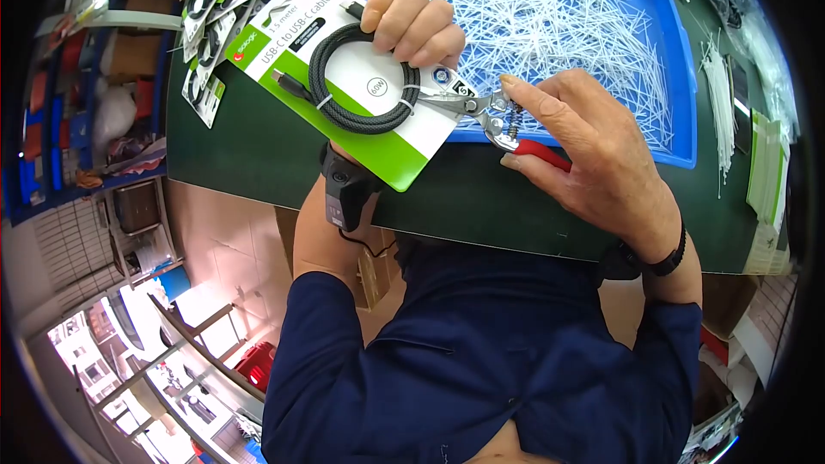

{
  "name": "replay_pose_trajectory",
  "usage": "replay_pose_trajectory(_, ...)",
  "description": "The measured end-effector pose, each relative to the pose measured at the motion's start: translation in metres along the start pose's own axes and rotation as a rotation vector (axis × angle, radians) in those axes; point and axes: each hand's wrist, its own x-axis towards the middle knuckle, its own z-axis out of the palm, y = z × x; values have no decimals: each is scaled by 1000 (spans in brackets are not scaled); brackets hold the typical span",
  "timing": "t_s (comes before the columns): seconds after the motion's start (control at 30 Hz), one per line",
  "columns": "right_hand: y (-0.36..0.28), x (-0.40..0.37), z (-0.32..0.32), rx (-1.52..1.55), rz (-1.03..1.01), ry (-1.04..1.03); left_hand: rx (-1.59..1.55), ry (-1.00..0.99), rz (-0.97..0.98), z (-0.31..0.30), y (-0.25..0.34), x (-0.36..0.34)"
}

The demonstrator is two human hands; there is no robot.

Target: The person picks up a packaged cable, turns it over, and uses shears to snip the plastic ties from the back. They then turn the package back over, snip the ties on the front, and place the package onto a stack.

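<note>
"Head view. Left hand (414, 24)?"
"Curled shut, pinching the top of the green-and-white card (404, 155), right by the coiled black cable (320, 77)."
"Right hand (601, 142)?"
"Closed around the red-handled cutters (473, 106), with tips at the white tie (409, 103) on the coil's right side."
"Surroundings?"
"Blue tray (683, 77) of white strips (559, 43) beyond, on the green table (481, 198). More carded cables (206, 51) at upper left, bundled strips (720, 107) right of the tray."

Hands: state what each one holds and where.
The left hand holds the cable card by its upper edge, beside the coiled cable. The right hand holds the cutters by the red handles.
</note>
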Motion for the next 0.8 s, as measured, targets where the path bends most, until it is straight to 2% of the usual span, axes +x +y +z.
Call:
replay_pose_trajectory(0.33, 0, -1, -3, -22, -31, 19, -30, -124, 6, -10, 3, 0)
replay_pose_trajectory(0.73, 5, -3, 1, -79, -29, 15, -79, 33, -44, -10, -4, -10)
replay_pose_trajectory(0.8, 5, -3, 2, -138, -35, 29, -61, 74, 11, -15, -4, -14)
